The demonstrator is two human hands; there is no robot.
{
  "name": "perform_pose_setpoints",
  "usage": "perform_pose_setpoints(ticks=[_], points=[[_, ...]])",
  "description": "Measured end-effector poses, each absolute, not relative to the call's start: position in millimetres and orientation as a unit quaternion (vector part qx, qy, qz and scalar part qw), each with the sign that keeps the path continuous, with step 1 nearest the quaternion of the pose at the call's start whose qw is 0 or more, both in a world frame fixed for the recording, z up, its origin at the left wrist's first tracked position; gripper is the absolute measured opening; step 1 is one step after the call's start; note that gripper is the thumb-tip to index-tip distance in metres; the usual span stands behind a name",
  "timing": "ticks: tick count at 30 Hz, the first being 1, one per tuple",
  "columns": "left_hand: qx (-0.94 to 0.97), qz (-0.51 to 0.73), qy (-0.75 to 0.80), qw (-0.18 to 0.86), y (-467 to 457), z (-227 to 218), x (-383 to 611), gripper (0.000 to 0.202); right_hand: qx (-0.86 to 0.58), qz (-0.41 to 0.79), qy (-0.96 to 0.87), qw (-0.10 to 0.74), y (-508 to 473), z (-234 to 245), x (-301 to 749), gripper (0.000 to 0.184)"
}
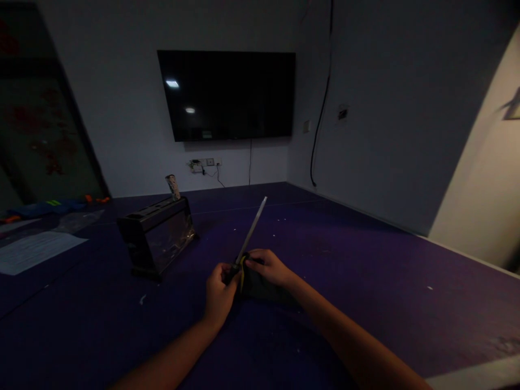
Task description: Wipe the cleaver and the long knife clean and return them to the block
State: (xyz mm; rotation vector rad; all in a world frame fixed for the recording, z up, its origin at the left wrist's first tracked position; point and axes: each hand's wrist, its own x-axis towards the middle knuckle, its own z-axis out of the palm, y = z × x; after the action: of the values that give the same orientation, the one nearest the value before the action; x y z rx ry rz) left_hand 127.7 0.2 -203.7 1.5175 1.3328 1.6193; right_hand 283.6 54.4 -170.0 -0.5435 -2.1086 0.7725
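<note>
My left hand [219, 292] is closed round the dark handle of a long thin metal rod [254, 225], like a sharpening steel, which points up and away to the right. My right hand [270, 268] is closed on a dark cloth-like thing [264, 290] with a yellow edge, lying on the purple floor right beside the rod's handle. The two hands almost touch. A dark knife block [156, 235] with a clear side panel stands to the left of my hands, with one pale handle [173, 187] sticking up from its top.
A black wall screen [231, 95] hangs ahead, with sockets and cables below it. Papers [34, 249] and plastic wrap lie on the floor at the far left, with orange and blue items beyond them. A pale wall rises at right.
</note>
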Motion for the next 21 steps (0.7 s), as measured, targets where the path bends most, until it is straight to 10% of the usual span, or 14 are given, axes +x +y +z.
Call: perform_pose_setpoints(ticks=[21], points=[[0.544, 0.621, 0.534, 0.182, -0.5, -204.7, 123.4, 0.024, -0.240, 0.149, -0.879, 0.384, 36.6, -163.9, 279.0, 0.016]])
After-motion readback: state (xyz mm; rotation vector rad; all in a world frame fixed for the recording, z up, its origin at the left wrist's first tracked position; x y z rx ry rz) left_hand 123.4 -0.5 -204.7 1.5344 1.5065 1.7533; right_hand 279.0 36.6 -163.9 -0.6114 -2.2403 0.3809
